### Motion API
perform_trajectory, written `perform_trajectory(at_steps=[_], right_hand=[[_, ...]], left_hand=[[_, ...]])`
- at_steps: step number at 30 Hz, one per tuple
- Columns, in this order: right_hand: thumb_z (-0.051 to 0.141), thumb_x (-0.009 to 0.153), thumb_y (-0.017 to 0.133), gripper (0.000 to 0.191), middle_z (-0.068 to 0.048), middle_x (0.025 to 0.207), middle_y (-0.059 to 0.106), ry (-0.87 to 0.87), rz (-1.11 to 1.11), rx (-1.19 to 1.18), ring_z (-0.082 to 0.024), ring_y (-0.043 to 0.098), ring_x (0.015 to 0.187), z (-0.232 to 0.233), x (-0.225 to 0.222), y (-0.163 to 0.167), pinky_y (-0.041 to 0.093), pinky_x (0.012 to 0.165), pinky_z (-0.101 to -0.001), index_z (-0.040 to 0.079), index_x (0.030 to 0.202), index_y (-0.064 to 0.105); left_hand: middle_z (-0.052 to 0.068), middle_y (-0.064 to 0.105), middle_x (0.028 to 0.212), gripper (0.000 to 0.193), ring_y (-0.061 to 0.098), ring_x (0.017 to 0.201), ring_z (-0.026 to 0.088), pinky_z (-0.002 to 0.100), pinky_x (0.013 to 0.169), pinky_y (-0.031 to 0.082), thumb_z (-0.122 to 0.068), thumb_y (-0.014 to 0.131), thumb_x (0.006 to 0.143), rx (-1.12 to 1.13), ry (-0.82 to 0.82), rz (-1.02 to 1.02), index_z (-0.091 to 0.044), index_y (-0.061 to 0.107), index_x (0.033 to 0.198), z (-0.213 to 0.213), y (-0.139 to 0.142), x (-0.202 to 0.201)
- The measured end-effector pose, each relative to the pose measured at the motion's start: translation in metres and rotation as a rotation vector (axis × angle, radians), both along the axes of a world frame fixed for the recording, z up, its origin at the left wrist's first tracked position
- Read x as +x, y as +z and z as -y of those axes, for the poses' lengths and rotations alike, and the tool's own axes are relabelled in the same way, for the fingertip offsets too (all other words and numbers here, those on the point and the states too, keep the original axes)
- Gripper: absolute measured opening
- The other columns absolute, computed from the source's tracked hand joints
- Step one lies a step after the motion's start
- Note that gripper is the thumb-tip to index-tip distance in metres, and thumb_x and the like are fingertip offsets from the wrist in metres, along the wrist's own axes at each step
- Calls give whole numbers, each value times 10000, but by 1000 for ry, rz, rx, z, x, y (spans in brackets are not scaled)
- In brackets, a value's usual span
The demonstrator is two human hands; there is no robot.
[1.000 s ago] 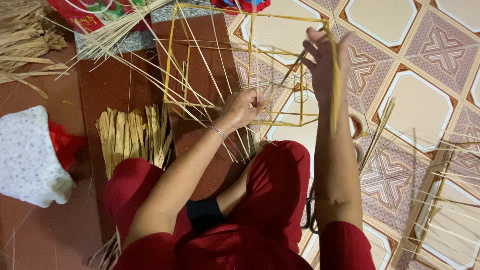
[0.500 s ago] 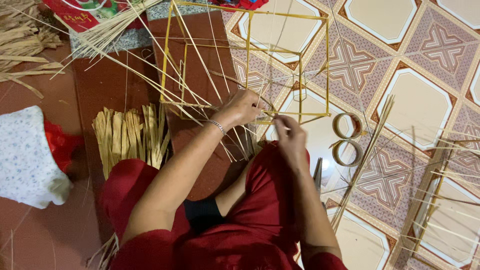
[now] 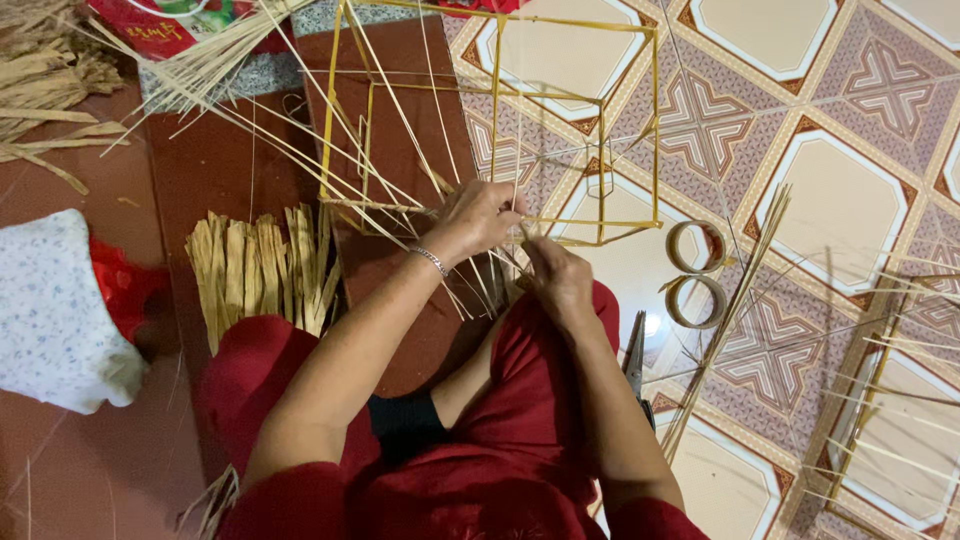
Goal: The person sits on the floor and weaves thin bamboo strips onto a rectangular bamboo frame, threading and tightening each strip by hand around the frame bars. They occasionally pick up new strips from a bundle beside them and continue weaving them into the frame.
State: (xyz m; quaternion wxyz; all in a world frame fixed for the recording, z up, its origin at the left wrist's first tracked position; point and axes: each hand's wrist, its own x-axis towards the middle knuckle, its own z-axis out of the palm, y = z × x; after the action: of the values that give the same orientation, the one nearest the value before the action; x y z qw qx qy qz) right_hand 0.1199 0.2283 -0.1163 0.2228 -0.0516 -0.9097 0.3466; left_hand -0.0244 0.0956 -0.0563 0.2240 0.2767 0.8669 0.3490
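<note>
My left hand gripped the lower rail of the yellow, square-edged stick frame; my right hand pinched thin pale splints together just beneath it.

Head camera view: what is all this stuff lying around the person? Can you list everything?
stick frame: one, yellow, on the floor ahead
loose sticks: many, pale, fanned at upper left
flat strips: one bundle, straw-coloured, by the left knee
tape rolls: two, tan, right of the frame
pliers: one pair, dark, by the right leg
cloth bundle: one, white over red, far left
left hand: on the frame's near edge
right hand: just below it
</note>
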Motion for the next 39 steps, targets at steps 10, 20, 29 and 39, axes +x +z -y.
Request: perform_trajectory(at_steps=[10, 20, 29, 39], right_hand=[[248, 1032, 670, 286, -59, 780, 641, 91, 99, -968, -113, 536, 661, -52, 25, 98, 416, 600, -282, 13, 870, 660], [410, 1111, 429, 400, -266, 1314, 674, 184, -9, -1143, -354, 680, 1167, -93, -125, 107, 582, 992, -485, 38, 1064, 570], [681, 980, 250, 909, -362, 1425, 524, 182, 144, -1143, -413, 695, 1145, -113, -156, 89, 584, 954, -567, -79, 1464, 370], [609, 964, 493, 810, -333, 1156, 696, -122, 482, -720, -343, 793, 812, -126, -140, 82, 624, 614, -402, -163, 1163, 638]], left_hand=[[92, 743, 771, 105, 684, 666, 253, 410, 617, 596, -110, 707, 933, -40, -8, 122, -170, 768, 994, 0, -10, -7], [40, 732, 902, 242, 577, 497, 136, 335, 461, 531, -122, 725, 880, 24, -85, -12, -206, 693, 1104, 4, -2, -8], [99, 761, 750, 230, 736, 647, 200, 377, 669, 609, -106, 686, 892, -62, -58, 33, -193, 790, 1078, -1, 7, -7], [166, 753, 996, 206, 722, 960, 341, 470, 919, 562, -147, 689, 857, -161, -160, -64, -174, 801, 1028, -8, 21, -10]])
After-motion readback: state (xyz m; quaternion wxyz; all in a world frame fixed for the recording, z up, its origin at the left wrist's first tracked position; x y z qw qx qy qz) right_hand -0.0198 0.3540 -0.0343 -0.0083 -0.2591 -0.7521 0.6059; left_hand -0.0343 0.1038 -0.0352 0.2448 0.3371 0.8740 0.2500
